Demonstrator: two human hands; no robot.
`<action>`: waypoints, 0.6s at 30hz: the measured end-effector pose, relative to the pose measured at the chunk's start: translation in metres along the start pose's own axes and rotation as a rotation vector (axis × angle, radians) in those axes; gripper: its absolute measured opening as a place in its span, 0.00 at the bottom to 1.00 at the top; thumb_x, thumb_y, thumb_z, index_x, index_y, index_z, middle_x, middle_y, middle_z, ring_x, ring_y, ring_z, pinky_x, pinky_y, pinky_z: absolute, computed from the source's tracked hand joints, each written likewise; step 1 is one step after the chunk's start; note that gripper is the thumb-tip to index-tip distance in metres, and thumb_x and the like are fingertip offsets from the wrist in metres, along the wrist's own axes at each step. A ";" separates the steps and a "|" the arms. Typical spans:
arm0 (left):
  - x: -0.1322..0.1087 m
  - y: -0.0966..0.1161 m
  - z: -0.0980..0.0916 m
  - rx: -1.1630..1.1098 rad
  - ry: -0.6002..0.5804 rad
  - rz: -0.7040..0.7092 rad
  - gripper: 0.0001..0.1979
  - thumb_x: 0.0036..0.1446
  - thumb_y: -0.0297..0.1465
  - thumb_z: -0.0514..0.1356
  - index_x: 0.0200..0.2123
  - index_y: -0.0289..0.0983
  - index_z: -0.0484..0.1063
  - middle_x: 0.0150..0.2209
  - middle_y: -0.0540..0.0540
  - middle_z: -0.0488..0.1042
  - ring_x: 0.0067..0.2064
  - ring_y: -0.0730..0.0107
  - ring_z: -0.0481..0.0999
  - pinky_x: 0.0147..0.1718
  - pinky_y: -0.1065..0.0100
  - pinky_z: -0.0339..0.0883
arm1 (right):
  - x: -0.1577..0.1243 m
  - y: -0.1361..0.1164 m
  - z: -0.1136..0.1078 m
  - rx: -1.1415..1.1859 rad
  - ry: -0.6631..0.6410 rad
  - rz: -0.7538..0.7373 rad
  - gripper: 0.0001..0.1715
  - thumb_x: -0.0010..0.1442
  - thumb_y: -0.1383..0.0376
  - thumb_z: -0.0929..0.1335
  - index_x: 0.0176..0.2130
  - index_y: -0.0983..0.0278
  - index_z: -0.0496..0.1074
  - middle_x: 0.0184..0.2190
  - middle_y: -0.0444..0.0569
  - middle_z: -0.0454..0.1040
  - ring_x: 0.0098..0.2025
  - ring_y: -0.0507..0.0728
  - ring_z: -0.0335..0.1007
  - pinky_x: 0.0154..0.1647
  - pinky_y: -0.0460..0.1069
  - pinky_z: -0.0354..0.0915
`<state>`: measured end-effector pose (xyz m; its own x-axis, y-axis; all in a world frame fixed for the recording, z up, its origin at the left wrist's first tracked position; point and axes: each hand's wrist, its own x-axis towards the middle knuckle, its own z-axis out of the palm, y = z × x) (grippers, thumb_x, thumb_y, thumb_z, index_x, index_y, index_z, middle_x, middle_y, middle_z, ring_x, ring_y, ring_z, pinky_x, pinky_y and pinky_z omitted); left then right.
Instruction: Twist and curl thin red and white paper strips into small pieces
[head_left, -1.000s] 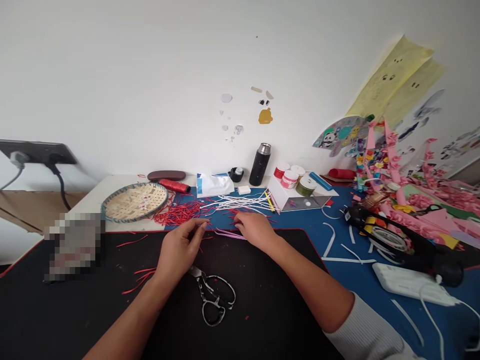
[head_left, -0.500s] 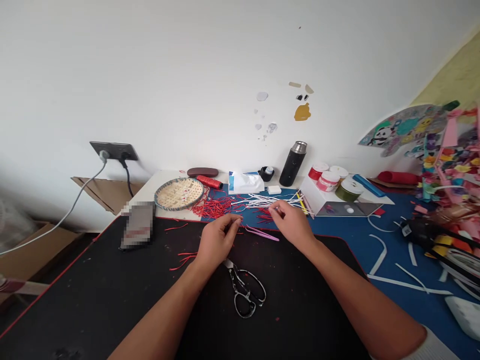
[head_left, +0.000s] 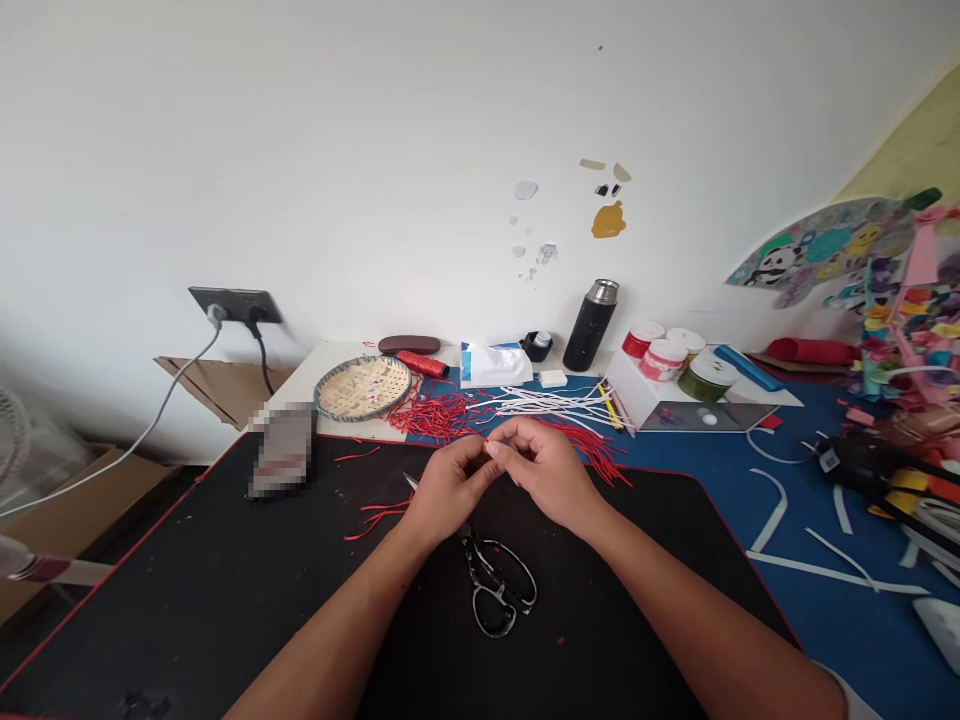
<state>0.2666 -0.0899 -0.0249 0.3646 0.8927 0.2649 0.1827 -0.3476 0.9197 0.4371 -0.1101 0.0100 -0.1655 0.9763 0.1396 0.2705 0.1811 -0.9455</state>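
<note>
My left hand (head_left: 450, 488) and my right hand (head_left: 541, 470) meet above the black desk mat (head_left: 615, 625), fingertips pinching together. A bunch of thin red paper strips (head_left: 589, 448) trails from my right hand toward the right, though the exact grip is partly hidden by my fingers. Below my hands lie black-and-silver patterned scissors (head_left: 495, 590), their blades mostly hidden under my left hand. Loose red strips (head_left: 379, 518) lie near my left wrist.
Behind the mat lie a tangled pile of red strips (head_left: 439, 418), white paper strips (head_left: 555, 405), and a woven bamboo tray (head_left: 363, 388). A black thermos (head_left: 590, 325) stands by the wall. Craft jars, paper scraps, and colourful paper crafts crowd the right. A blurred object (head_left: 281, 450) lies on the mat.
My hands have moved together, and my right hand has moved left with red strips trailing from it. The pink strip-like item near my right hand no longer shows. The view has shifted slightly.
</note>
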 end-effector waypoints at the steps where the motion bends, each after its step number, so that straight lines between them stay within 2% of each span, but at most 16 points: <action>1: 0.000 0.000 0.000 -0.014 -0.008 -0.015 0.14 0.64 0.43 0.65 0.36 0.39 0.82 0.34 0.45 0.83 0.37 0.59 0.78 0.38 0.63 0.70 | 0.001 -0.001 0.002 0.003 0.007 -0.008 0.12 0.65 0.56 0.70 0.40 0.63 0.74 0.22 0.39 0.66 0.24 0.52 0.61 0.27 0.48 0.58; 7: 0.000 0.002 0.000 -0.117 -0.055 -0.108 0.13 0.62 0.41 0.66 0.32 0.38 0.80 0.31 0.47 0.81 0.34 0.62 0.76 0.36 0.65 0.67 | 0.002 0.008 0.005 0.082 0.012 -0.002 0.12 0.64 0.56 0.70 0.39 0.63 0.74 0.21 0.39 0.66 0.23 0.51 0.61 0.26 0.47 0.57; 12: 0.003 0.002 0.000 -0.171 -0.118 -0.180 0.15 0.61 0.44 0.66 0.30 0.38 0.80 0.27 0.48 0.80 0.27 0.68 0.72 0.29 0.68 0.64 | 0.001 0.023 -0.001 0.180 0.028 0.021 0.19 0.66 0.50 0.69 0.38 0.63 0.75 0.21 0.40 0.67 0.21 0.50 0.60 0.23 0.47 0.57; 18: 0.004 0.008 0.001 -0.408 -0.175 -0.321 0.18 0.54 0.47 0.72 0.30 0.37 0.82 0.28 0.46 0.81 0.25 0.71 0.71 0.25 0.69 0.62 | -0.004 0.030 -0.009 0.144 0.040 -0.006 0.20 0.66 0.49 0.71 0.44 0.63 0.77 0.29 0.46 0.75 0.27 0.53 0.69 0.26 0.47 0.64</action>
<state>0.2700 -0.0895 -0.0168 0.5020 0.8622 -0.0678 -0.0461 0.1050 0.9934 0.4539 -0.1074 -0.0163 -0.1281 0.9796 0.1546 0.1303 0.1711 -0.9766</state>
